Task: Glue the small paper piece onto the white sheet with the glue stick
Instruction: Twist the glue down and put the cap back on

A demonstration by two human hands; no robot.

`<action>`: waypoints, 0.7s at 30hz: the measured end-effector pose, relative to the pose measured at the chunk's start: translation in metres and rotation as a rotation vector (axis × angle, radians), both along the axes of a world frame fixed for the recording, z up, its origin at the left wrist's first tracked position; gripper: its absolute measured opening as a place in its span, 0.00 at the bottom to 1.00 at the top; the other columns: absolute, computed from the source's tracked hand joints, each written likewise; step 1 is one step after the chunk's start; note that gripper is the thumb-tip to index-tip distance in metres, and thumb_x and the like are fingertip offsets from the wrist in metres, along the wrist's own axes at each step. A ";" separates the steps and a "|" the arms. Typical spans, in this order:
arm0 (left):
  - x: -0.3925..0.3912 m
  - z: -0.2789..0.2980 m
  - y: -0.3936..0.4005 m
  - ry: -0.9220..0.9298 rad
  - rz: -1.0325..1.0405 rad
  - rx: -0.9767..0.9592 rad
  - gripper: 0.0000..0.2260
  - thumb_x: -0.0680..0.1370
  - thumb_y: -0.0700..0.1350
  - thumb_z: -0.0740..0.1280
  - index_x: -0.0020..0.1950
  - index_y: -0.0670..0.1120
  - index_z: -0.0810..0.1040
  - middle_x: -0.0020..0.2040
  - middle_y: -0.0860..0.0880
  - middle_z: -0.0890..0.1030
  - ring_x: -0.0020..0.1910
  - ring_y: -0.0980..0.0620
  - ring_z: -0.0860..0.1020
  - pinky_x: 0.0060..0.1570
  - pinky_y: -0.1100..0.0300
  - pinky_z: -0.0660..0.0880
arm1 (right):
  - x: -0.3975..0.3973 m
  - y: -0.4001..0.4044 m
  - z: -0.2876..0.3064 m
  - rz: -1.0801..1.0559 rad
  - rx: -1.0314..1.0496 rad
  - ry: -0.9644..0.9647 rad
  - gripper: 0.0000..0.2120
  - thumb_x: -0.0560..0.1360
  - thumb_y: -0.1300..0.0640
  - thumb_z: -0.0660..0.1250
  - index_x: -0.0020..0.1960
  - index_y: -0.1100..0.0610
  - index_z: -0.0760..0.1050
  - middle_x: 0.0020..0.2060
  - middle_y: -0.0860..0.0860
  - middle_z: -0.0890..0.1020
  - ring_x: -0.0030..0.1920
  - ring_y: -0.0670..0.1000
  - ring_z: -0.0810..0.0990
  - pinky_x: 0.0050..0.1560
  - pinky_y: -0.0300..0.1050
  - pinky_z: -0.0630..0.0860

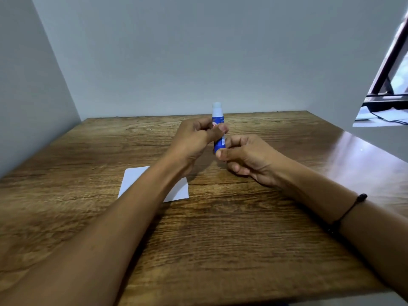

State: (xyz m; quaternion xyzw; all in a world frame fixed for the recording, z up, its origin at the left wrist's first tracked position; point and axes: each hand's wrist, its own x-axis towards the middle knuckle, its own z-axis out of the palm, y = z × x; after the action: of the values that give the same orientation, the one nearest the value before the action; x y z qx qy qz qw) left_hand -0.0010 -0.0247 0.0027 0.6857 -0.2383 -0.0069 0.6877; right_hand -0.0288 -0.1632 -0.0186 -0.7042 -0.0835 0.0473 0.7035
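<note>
Walls (198, 51): plain pale grey, meeting in a corner at far left, rising straight behind the far edge of the table.
Table (220, 239): wood-grain top, brown, filling the lower part of the view; a glare patch lies on its right side.
Window (393, 74): dark frame at the upper right edge, with white sheets lying below it; detail there is too small to tell.
Sheet (132, 182): white paper, flat on the table, left of centre, partly hidden under the left forearm; well apart from the stick.
Left hand (194, 140): raised over the table beyond the sheet, fingers curled, thumb laid across the middle of the stick's body; it grips the stick.
Right hand (249, 157): just beside the left hand, lower, thumb and fingers curled round the bottom end of the stick; it holds that end.
Band (351, 208): thin dark cord with a bead, round the right wrist.
Stick (218, 129): blue glue tube with a red-and-white label, nearly upright, held between both hands above the table; the white glue tip shows bare at the top.
Small paper piece: I cannot tell where it is.
</note>
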 end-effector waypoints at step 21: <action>-0.011 0.006 0.002 0.013 -0.035 -0.017 0.05 0.75 0.39 0.64 0.41 0.39 0.78 0.32 0.49 0.77 0.21 0.60 0.73 0.19 0.70 0.67 | -0.008 -0.006 0.010 0.267 -0.010 0.028 0.05 0.76 0.65 0.60 0.51 0.65 0.71 0.20 0.47 0.80 0.14 0.42 0.68 0.14 0.30 0.62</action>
State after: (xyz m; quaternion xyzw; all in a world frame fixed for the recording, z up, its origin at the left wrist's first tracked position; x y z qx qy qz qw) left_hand -0.0123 -0.0231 0.0085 0.6754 -0.2457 -0.0215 0.6950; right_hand -0.0367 -0.1688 -0.0090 -0.6895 -0.1665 0.1508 0.6886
